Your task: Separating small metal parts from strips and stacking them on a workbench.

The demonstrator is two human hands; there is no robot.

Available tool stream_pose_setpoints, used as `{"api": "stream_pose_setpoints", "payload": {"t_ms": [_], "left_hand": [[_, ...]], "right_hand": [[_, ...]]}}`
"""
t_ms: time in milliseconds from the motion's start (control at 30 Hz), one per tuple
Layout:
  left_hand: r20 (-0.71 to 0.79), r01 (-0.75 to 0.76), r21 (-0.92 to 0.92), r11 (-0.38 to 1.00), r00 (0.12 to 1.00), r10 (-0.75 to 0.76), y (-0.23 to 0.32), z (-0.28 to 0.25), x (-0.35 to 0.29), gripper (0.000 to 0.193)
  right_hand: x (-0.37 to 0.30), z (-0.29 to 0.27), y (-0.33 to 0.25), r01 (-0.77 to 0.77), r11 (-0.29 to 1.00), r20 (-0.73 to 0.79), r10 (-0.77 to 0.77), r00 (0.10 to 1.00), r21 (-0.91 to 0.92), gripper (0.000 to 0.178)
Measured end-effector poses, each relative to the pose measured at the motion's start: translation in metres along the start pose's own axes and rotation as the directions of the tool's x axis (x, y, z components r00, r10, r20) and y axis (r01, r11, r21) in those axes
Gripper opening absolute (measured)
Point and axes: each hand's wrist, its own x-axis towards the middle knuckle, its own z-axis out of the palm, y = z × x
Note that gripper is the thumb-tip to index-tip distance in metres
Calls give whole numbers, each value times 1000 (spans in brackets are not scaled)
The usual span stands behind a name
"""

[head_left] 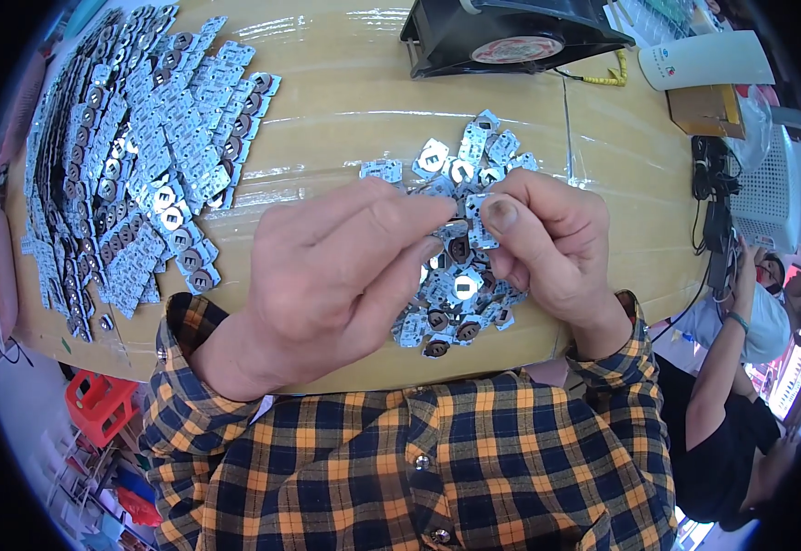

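Head view: plaid shirt (437, 459) closest, low in picture. Left hand (327, 275) and right hand (547, 248) meet above loose pile (456, 303) of little metal pieces. Both pinch 1 small silver plate (476, 220) between fingertips, held over pile. Plate tiny, grip thin: may slip, drop into pile, get lost. Neat rows (134, 156) lie far left. Sleeve could bump pile, push bits off wooden table (345, 119) edge.
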Motion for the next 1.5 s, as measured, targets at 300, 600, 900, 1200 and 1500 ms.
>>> {"api": "stream_pose_setpoints", "payload": {"t_ms": [300,600,900,1200,1500], "left_hand": [[-129,-36,71,997,991,45,-10,5,-9,30],[-117,-62,28,998,991,65,-6,3,-1,23],[-154,55,-13,998,986,-57,-4,-10,3,24],[96,301,-323,897,954,-286,-6,-15,-7,12],[214,325,-347,880,941,-263,-5,-17,-15,11]], "right_hand": [[8,3,2,-15,1000,67,16,998,-16,21],[7,0,4,11,998,30,-13,999,61,23],[14,-8,10,259,915,75,-248,966,-309,26],[14,-3,10,438,830,129,-421,898,-346,22],[9,6,15,440,845,272,-366,890,-304,26]]}}
